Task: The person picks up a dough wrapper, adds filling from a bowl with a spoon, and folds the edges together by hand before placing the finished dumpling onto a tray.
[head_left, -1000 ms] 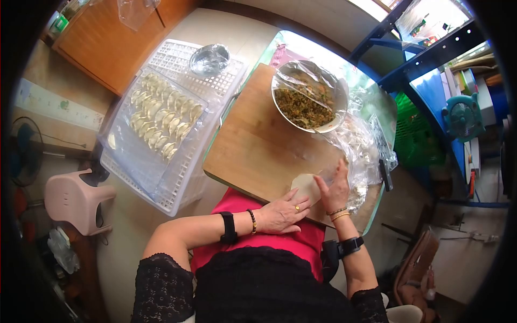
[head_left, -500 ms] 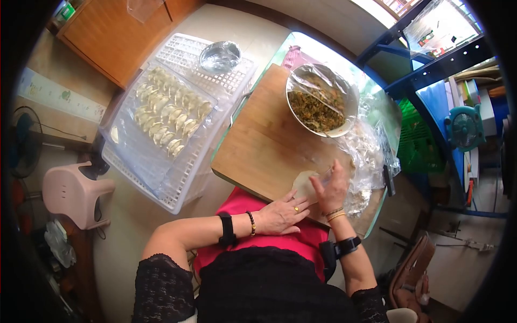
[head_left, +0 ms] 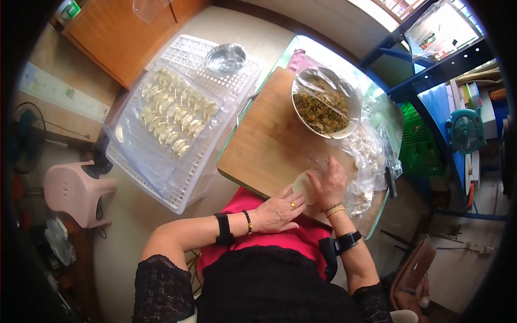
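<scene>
A pale round dumpling wrapper (head_left: 302, 187) lies near the front edge of the wooden cutting board (head_left: 256, 142). My left hand (head_left: 276, 212) rests flat across that edge with its fingers stretched out, the tips right at the wrapper's near side. Over the wrapper's right part is my right hand (head_left: 329, 184), thumb and fingers apart; it partly hides the wrapper. Beyond my hands stands a metal bowl (head_left: 354, 110) of chopped dark filling (head_left: 319, 112), partly covered by clear plastic film. Crumpled, floury clear plastic (head_left: 360, 161) lies to the right of my right hand.
At the left, rows of folded dumplings (head_left: 172, 110) lie on a plastic-covered tray on a white basket (head_left: 180, 202). A film-covered bowl (head_left: 226, 59) sits behind them. A dark-handled knife (head_left: 390, 180) lies at the glass table's right side. A pink stool (head_left: 72, 191) stands left.
The view has shifted slightly. My right hand stays over the wrapper with a small change in its fingers, and more of the wrapper's edge shows beside the thumb. My left hand has barely moved.
</scene>
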{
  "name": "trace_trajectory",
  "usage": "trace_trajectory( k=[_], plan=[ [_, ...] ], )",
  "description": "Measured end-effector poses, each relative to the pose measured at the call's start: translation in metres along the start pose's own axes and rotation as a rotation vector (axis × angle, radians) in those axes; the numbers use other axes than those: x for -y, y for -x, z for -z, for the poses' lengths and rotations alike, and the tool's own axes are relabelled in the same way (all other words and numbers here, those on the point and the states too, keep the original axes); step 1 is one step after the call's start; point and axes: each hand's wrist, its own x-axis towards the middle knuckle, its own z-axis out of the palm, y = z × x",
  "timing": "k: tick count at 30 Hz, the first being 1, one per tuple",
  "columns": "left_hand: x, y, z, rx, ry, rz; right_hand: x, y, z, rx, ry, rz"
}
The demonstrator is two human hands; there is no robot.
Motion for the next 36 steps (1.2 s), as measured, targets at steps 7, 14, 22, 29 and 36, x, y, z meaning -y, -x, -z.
trace_trajectory(
  k=[7, 14, 22, 29, 36],
  plan=[
    [0.008, -0.014, 0.012, -0.019, -0.102, 0.228, -0.036, 0.002, 0.017, -0.082, -0.307, -0.187],
    [-0.006, -0.038, -0.016, 0.067, -0.06, -0.076, -0.016, 0.038, 0.041, -0.048, -0.181, -0.007],
    [-0.009, -0.036, -0.01, 0.107, -0.031, -0.118, -0.046, 0.022, 0.015, -0.096, -0.183, -0.14],
    [-0.005, -0.03, -0.007, 0.004, 0.051, 0.002, -0.028, 0.022, 0.035, -0.011, -0.267, -0.078],
    [-0.002, -0.023, -0.007, 0.069, 0.029, 0.007, -0.016, 0.0, 0.017, -0.015, -0.018, -0.036]
  ],
)
